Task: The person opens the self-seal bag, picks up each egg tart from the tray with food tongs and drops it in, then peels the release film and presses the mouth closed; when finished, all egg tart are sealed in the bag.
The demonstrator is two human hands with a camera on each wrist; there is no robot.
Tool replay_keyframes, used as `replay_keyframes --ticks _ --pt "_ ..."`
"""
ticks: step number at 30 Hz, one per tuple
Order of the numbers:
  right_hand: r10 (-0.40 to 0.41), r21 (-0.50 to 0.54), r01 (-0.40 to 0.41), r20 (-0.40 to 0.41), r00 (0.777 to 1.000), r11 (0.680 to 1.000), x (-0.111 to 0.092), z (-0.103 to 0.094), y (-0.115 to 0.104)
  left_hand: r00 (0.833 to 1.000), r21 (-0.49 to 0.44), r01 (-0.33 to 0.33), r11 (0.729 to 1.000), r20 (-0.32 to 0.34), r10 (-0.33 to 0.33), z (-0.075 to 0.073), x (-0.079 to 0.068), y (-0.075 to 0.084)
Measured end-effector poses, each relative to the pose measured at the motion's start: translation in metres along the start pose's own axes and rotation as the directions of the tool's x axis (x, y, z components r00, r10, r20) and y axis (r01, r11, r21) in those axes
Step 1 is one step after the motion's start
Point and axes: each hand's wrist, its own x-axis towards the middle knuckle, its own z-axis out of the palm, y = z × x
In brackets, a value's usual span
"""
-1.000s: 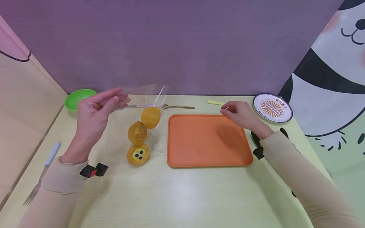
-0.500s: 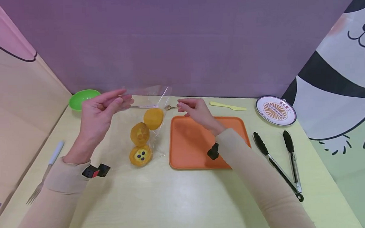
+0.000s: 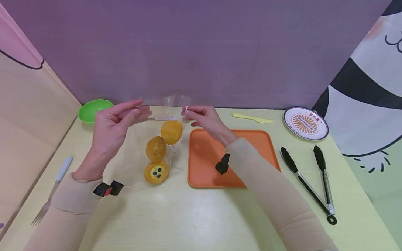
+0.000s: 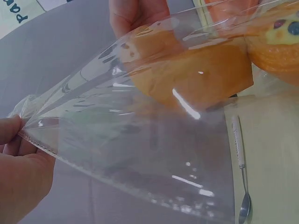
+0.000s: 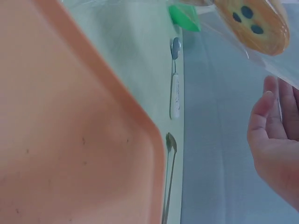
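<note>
A clear plastic bag (image 4: 117, 158) hangs over the table with bread rolls in it: a plain roll (image 3: 171, 132), a browner roll (image 3: 156, 149) and a round pastry (image 3: 157, 173) dotted with blueberries. My left hand (image 3: 112, 123) pinches the bag's upper left part between thumb and fingers, best seen in the left wrist view. At the bag's upper right edge, my right hand (image 3: 205, 119) pinches the film with its fingertips. Beneath the right forearm lies an orange tray (image 3: 261, 149). The white-handled spoon (image 5: 175, 95) shows behind the bag, near a gold spoon (image 5: 172, 168).
On the left are a green bowl (image 3: 94, 110) and a fork (image 3: 57, 186). To the right lie black-tipped tongs (image 3: 311, 192), a patterned plate (image 3: 306, 123) and a yellow knife (image 3: 252, 118). A purple backdrop (image 3: 201, 48) stands along the table's far edge.
My right hand has moved left from beside the yellow knife to the bag's right edge and now pinches it. The left hand keeps its hold on the bag.
</note>
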Motion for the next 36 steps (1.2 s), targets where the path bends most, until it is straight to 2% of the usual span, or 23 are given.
replay_keyframes --ticks 4,7,13,17,21,25,36 --pt "-0.033 -0.026 0.033 -0.01 0.999 0.999 -0.002 0.001 -0.004 0.999 0.026 0.026 0.999 -0.018 -0.026 -0.004 -0.001 -0.001" --pt "-0.1 -0.053 0.1 -0.012 0.995 0.994 -0.007 -0.001 -0.007 0.996 0.035 0.051 0.998 -0.068 -0.048 -0.01 -0.002 -0.001" --pt "-0.274 -0.128 0.275 0.025 0.961 0.953 -0.03 -0.001 -0.025 0.98 -0.016 0.034 0.999 -0.195 -0.036 -0.022 -0.004 -0.005" --pt "-0.325 -0.153 0.322 0.006 0.946 0.934 -0.043 0.001 -0.037 0.972 0.011 0.029 1.0 -0.232 -0.026 -0.03 -0.005 -0.011" --pt "-0.353 -0.168 0.343 -0.038 0.935 0.924 -0.05 0.002 -0.041 0.974 0.041 0.02 0.999 -0.228 -0.01 -0.039 -0.006 -0.018" --pt "-0.375 -0.195 0.358 -0.057 0.925 0.913 -0.055 0.005 -0.044 0.98 0.03 -0.006 1.0 -0.199 0.012 -0.045 -0.005 -0.022" --pt "-0.428 -0.315 0.394 -0.045 0.903 0.864 -0.062 0.01 -0.058 0.99 -0.011 -0.022 1.0 -0.139 0.02 -0.055 -0.006 -0.015"
